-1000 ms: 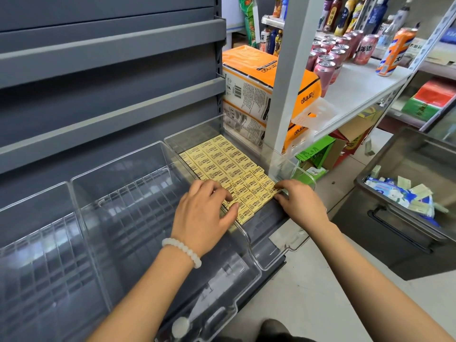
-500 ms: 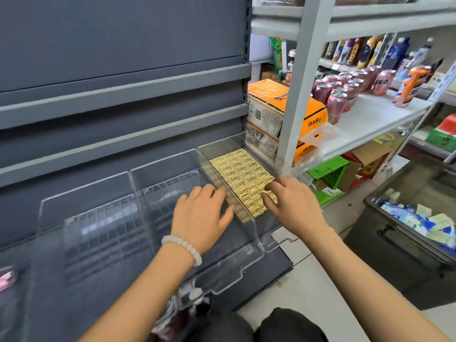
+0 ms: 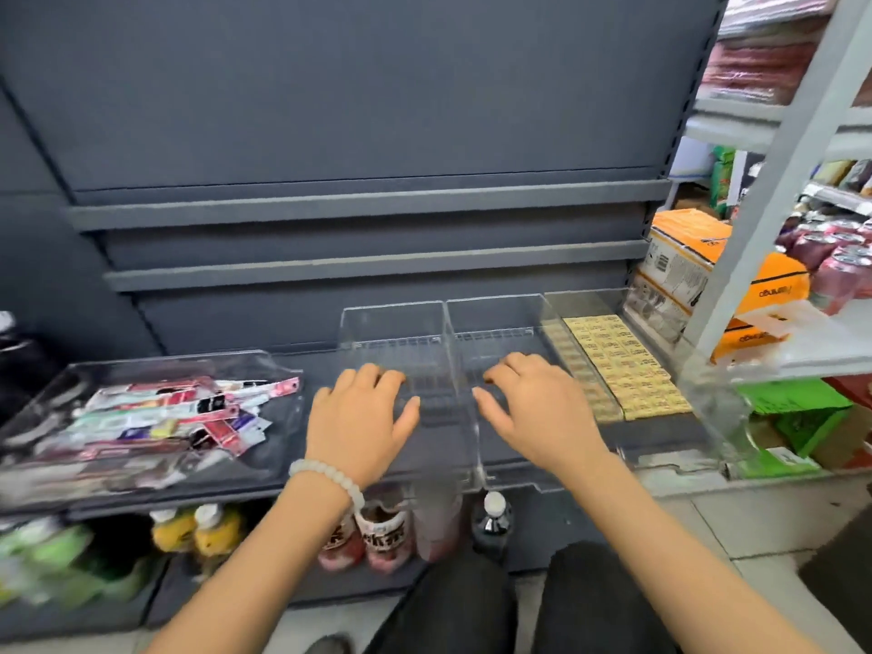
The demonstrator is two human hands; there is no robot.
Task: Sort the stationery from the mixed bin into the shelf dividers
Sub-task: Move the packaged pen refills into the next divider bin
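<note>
My left hand [image 3: 361,424] and right hand [image 3: 535,413] lie flat, fingers spread, holding nothing, 1 over each of the 2 bare clear dividers [image 3: 495,323]. The pile of stationery packs [image 3: 174,417] sits in a clear tray at 9 o'clock, its long side running left to right. My left hand is nearer. The yellow erasers [image 3: 627,365] fill the divider at 2 o'clock.

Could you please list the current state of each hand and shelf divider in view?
Left hand: open, fingers spread, holding nothing.
Right hand: open, holding nothing.
Two middle clear plastic dividers: empty.
Rightmost clear plastic divider: lined with flat yellow packets.
Left clear plastic tray: heaped with mixed red and white packaged stationery.
</note>
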